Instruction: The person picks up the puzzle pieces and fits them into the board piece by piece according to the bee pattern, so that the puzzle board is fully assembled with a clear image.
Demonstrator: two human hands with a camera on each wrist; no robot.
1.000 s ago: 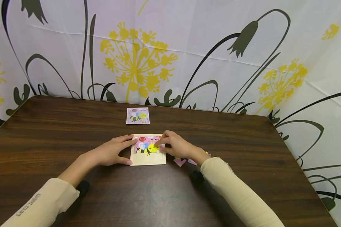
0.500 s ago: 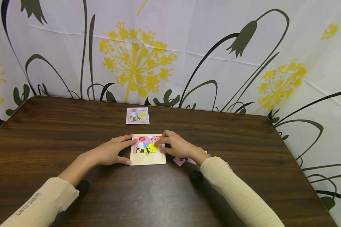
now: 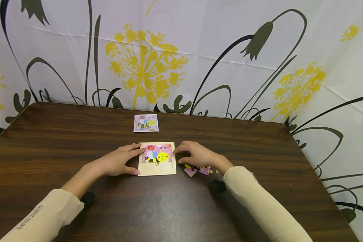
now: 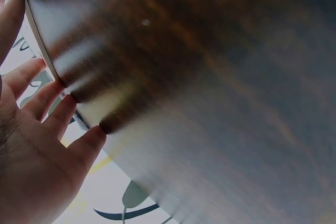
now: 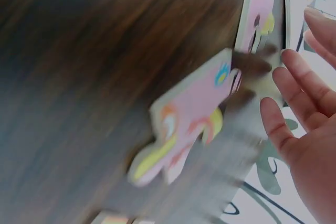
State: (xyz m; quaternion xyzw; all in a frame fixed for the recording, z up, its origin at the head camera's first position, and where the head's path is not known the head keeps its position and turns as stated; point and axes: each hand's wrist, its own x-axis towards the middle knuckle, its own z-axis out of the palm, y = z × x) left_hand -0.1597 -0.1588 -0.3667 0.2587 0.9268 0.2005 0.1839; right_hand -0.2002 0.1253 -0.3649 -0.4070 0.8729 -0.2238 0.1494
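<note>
A wooden puzzle tray (image 3: 157,170) lies on the table, its upper part filled with joined pieces (image 3: 162,156) of a bee on pink; bare wood shows below them. My left hand (image 3: 118,162) rests along the tray's left edge, fingers extended and thumb near the lower left corner. Just off the tray's right edge is my right hand (image 3: 198,155), with loosely bent fingers and nothing visible between them. Below it lie loose puzzle pieces (image 3: 205,170). In the right wrist view, a pink piece (image 5: 191,114) lies close to the right fingertips, and another piece (image 5: 257,9) is beyond it.
A square picture card (image 3: 146,123) with the same bee lies behind the tray. The brown wood-grain table (image 3: 260,151) extends to both sides. A white floral cloth (image 3: 217,50) hangs behind the table's far edge.
My right hand has drawn off the puzzle and moved right, uncovering its right side and more of the loose pieces. The left hand stays in place on the tray.
</note>
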